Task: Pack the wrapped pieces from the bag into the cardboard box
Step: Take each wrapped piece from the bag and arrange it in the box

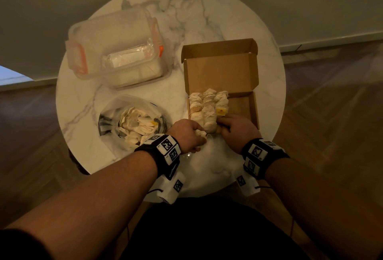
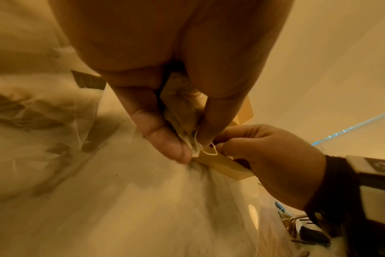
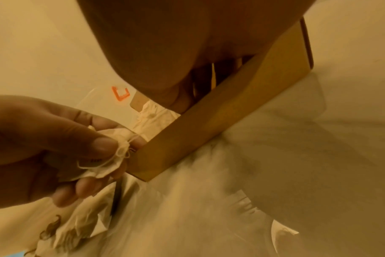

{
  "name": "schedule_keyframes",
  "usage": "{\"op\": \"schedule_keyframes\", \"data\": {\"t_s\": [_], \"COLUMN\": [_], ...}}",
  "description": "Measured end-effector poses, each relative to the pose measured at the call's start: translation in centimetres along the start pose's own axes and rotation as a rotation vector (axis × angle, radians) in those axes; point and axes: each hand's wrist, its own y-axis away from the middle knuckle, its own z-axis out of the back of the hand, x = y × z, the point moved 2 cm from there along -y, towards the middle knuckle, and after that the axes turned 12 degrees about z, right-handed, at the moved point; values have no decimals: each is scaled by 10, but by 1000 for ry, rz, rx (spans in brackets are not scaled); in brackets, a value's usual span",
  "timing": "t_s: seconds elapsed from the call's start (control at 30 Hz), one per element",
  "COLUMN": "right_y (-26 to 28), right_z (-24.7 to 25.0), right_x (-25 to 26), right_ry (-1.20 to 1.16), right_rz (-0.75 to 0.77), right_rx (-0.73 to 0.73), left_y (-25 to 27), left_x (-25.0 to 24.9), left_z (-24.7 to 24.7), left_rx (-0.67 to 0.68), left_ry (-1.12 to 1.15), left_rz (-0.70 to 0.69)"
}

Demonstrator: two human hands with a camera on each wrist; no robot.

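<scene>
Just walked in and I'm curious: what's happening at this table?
A person is moving wrapped pieces from a plastic bag into a cardboard box. The left hand pinches one wrapped piece at the box's near corner, not yet inside. The right hand grips the box's near wall. Several pieces already fill its left side; more remain in the bag.

Dim, warm-tinted, blurry wrist views

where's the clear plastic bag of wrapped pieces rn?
In the head view the clear plastic bag lies open at the table's near left, in front of the lidded plastic container and left of the cardboard box.
</scene>
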Motion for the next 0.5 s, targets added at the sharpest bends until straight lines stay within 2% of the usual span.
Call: {"op": "schedule_keyframes", "data": {"t_s": [0.1, 0.3, 0.37, 0.5], "right_y": [1, 3, 3, 7], "right_z": [4, 43, 57, 78], "right_x": [-2, 15, 24, 48], "right_ry": [-1, -76, -148, -406], "right_rz": [-13, -4, -6, 54], "right_rx": [-13, -231, -290, -325], "left_y": [9, 38, 46, 54], "left_x": [-2, -22, -31, -46], "left_z": [4, 24, 32, 42], "left_rx": [68, 275, 268, 205], "left_ry": [144, 819, 931, 960], "left_rz": [7, -46, -96, -189]}}
